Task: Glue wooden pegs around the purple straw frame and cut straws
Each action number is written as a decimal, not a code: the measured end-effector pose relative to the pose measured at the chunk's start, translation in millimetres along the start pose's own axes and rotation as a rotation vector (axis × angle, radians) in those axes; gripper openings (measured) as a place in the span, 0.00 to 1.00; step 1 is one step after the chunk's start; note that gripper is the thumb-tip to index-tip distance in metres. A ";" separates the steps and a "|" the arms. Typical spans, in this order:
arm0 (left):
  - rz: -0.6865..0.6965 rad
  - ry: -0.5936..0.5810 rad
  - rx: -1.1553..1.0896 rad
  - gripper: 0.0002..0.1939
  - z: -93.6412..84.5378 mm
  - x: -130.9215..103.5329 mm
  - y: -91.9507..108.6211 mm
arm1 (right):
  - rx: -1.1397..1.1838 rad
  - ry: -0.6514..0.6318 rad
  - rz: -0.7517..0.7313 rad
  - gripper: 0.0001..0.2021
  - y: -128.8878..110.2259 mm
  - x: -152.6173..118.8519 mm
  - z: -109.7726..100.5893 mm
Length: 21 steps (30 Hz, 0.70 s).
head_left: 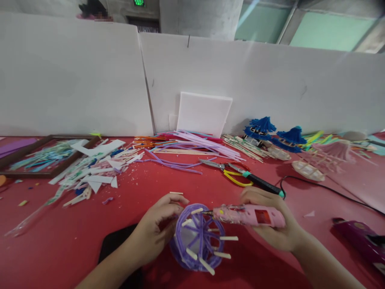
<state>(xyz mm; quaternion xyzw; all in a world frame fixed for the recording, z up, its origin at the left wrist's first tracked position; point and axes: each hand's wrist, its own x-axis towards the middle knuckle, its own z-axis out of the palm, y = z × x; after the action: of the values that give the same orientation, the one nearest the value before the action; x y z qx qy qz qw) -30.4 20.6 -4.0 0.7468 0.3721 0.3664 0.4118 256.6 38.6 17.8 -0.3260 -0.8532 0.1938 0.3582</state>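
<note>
We see a red tabletop (168, 180), sprinkled with small crumbs on its left half. At the far left lies a brown frame (27, 175) with thin blue and green strips (48, 158) inside its edges; beside it spreads a heap of white scraps (100, 179). Along the back we find a bundle of fuzzy stems (207, 145), mostly lilac and orange, then pale sticks (245, 148) and small blue-roofed models (291, 136). Nearer us are hand tools (261, 182) (their handles yellow, red, and black with teal), a black cord (300, 177) and, far right, a magenta device (357, 241).
</note>
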 end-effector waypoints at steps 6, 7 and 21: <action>0.012 -0.003 0.000 0.10 0.1 1.3 1.6 | 0.002 -0.003 -0.010 0.09 -0.9 -0.1 -1.0; 0.012 -0.003 0.002 0.10 0.1 1.4 1.3 | 0.000 -0.003 -0.013 0.08 -1.2 -0.1 -1.5; -0.037 -0.010 -0.074 0.08 1.7 1.7 3.5 | 0.028 -0.027 -0.005 0.10 4.9 -1.3 -7.2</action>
<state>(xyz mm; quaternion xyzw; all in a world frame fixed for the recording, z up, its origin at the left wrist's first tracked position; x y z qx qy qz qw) -27.3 20.1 -1.2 0.7260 0.3698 0.3684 0.4477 264.7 41.9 19.2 -0.3161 -0.8561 0.2090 0.3515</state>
